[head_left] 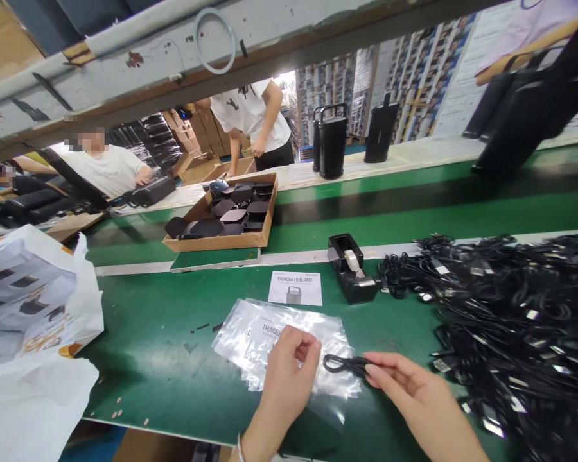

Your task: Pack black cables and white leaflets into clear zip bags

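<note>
A stack of clear plastic bags lies on the green work surface, with a printed THUNDER leaflet showing through the top one. Over these bags, my left hand is closed, thumb and fingers pinched; whether bag film is between them I cannot tell. My right hand grips a folded black cable between thumb and fingers, its looped end pointing towards my left hand. Just behind the bags lies a white THUNDER TRAIL PRO leaflet. To the right spreads a big heap of black cables with metal plugs.
A black tape dispenser stands behind the bags. Beyond it, a cardboard tray holds dark rounded parts. Black speaker-like units line the far ledge. White packaging fills the left. Co-workers are across the line; a beam crosses overhead.
</note>
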The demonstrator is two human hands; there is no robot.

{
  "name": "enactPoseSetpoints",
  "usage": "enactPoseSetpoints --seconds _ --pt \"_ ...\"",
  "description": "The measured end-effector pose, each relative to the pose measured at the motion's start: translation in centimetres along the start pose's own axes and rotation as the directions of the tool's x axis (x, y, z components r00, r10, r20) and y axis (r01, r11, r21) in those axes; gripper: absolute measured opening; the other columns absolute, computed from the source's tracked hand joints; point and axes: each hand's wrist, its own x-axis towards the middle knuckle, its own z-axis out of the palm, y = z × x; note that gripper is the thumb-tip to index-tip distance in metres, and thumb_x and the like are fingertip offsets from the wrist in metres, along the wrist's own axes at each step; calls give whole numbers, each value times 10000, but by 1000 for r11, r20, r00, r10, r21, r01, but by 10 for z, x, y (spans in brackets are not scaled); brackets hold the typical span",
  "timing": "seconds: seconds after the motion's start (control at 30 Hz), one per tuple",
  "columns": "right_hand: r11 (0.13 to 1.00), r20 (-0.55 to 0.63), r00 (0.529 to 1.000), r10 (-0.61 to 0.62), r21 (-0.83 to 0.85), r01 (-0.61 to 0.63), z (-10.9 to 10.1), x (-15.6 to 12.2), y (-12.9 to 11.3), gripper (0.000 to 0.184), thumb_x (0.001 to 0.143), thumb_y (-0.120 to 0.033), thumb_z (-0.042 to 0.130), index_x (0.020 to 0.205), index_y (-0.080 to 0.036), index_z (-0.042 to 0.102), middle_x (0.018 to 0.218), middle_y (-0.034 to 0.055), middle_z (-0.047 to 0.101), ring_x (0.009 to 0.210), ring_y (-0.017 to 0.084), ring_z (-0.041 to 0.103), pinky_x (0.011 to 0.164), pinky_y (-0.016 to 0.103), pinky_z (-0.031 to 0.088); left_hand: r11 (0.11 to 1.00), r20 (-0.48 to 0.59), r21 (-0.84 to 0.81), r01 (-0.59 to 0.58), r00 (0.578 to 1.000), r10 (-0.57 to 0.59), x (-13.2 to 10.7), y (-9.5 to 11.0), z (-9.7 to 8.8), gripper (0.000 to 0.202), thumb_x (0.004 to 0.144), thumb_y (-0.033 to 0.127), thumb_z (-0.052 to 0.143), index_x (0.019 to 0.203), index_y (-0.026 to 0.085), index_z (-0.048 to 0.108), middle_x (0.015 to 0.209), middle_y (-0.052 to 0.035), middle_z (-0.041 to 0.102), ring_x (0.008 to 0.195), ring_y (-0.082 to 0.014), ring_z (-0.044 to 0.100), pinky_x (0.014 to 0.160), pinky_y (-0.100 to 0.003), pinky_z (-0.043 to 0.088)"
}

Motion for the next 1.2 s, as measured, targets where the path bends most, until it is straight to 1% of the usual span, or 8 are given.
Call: enactPoseSetpoints --seconds 0.23,0.33,0.47,0.6,0.73,0.9,1.0,1.2 --pt "989 51 992 -116 -85 120 29 -3 -8 332 720 -508 651 799 -186 650 766 77 719 742 249 682 673 339 548 999 22 -21 -44 999 45 -5 9 1 141 839 268 544 754 187 622 781 -10 529 710 -155 536 685 -281 455" --pt "971 184 970 -160 -147 188 40 -4 -17 297 802 -484 571 746 -210 670 872 91 722 1006 304 620 860 406 473 997 3 -65 -36 999 36 -4 13 -2 146 834 263 540 742 179 617 774 -9 521 690 -148 521 660 -274 444" --pt "821 485 844 -228 -369 435 46 2 -49 323 903 -414 449 756 -247 683 1027 70 695 1306 287 357 1010 453 314 991 -101 -118 -66 993 54 2 24 -18 156 828 277 538 728 176 603 733 8 499 623 -127 478 602 -254 411" --pt "536 578 746 -331 -536 652 53 21 -105 117 816 -317 604 756 -239 667 933 45 681 968 265 571 855 430 401 968 -219 -185 -170 967 128 9 36 -42 185 843 299 535 707 181 576 714 13 500 673 -134 493 656 -254 410" --pt "369 696 582 -421 -454 811 64 34 -166 156 810 -343 603 688 -250 632 781 -9 664 861 223 581 845 407 386 899 -307 -359 -251 941 140 16 32 -62 317 837 494 558 940 194 559 958 -45 570 912 -180 556 852 -312 421" --pt "366 798 461 -389 -325 872 62 28 -204 175 819 -412 582 709 -286 633 957 0 658 1163 274 488 961 423 370 763 -91 -611 -209 977 195 24 20 -70 827 615 706 650 1237 205 434 1212 -138 529 1171 -277 490 986 -407 374" --pt "401 828 461 -320 -322 858 53 25 -201 217 829 -435 570 682 -286 628 1260 -10 554 1307 300 346 939 413 424 694 24 -708 -133 977 211 22 21 -67 874 532 645 758 1224 194 474 1074 -106 611 1002 -255 585 867 -367 448" --pt "357 831 538 -144 -463 811 26 29 -166 201 762 -484 641 686 -299 661 1407 -35 456 1344 345 283 992 484 388 776 47 -630 -28 996 74 12 22 -52 374 658 513 737 698 147 674 602 13 587 570 -118 519 585 -236 407"
